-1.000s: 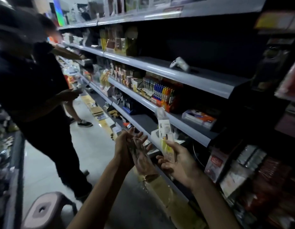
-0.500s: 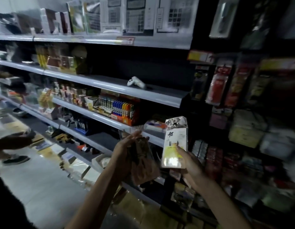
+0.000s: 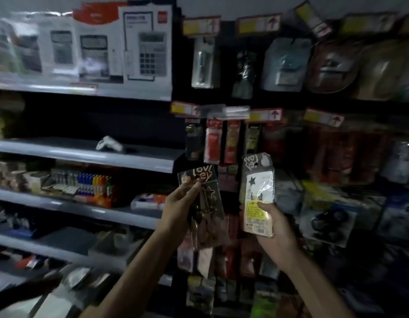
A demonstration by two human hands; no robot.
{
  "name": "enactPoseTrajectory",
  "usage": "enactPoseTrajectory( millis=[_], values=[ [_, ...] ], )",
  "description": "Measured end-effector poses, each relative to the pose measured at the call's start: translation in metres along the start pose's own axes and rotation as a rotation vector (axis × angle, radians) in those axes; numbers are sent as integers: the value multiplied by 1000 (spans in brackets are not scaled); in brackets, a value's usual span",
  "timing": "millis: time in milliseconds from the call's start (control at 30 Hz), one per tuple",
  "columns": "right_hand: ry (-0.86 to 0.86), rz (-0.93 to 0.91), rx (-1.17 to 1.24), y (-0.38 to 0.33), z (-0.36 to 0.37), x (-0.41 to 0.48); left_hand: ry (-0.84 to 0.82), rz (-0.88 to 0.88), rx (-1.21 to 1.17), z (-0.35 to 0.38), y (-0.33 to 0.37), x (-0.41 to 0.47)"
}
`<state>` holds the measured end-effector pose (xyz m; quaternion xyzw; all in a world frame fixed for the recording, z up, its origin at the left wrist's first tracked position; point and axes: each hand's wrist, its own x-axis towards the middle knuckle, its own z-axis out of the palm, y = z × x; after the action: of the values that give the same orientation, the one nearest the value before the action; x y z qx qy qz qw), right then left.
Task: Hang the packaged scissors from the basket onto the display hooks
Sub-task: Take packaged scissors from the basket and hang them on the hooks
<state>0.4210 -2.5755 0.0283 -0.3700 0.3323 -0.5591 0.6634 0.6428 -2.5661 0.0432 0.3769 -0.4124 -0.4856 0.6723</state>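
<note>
Head view, dim and motion-blurred; fine print unreadable apart from large "Lovey"-style lettering on two packs.

Nearest: two bare forearms enter from the bottom edge. Left hand (image 3: 179,204) is closed around a dark pack (image 3: 202,198), fingertips pinching near its top by the hang hole; contents show as a dark scissor-like shape, hard to make out. More film or packs seem to hang under this hand, count not resolvable. Right hand (image 3: 273,226) grips the lower end of a light pack (image 3: 258,193), thumb over its yellow label, fingers hidden behind it. Both packs are held upright in the air, side by side and apart, in front of the lower hook rows. Packs clearly in hand: two. No basket is in view.

Behind the hands: hook display (image 3: 290,138) filling the right half, with hanging goods in at least three rows. Yellow-and-red price tags (image 3: 265,115) top the rows; roughly seven can be counted, those at the right edge smeared. Red carded packs (image 3: 214,141) hang directly above and behind the held packs. Lower rows are dark and partly hidden by the arms.

Left half: grey shelves (image 3: 84,154), five levels visible, cut off at the left edge. One white object (image 3: 108,143) lies alone on the second shelf. A marker rack (image 3: 93,182) sits below it. Top shelf carries boxed calculators (image 3: 150,53), about four, the left ones blurred.
</note>
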Motion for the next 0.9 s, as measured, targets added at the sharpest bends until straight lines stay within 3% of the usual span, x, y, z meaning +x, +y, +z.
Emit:
enactPoseTrajectory(
  millis=[333, 433, 667, 900],
  values=[
    [-103, -162, -58, -86, -56, 9, -45, 62, 59, 116, 7, 29],
    [-21, -218, -123, -102, -59, 17, -58, 86, 79, 138, 17, 35],
    [-26, -441, -343, -134, -53, 24, -104, 149, 111, 162, 36, 52],
    [82, -602, -480, -163, -35, 41, -127, 208, 126, 154, 64, 80]
  ],
)
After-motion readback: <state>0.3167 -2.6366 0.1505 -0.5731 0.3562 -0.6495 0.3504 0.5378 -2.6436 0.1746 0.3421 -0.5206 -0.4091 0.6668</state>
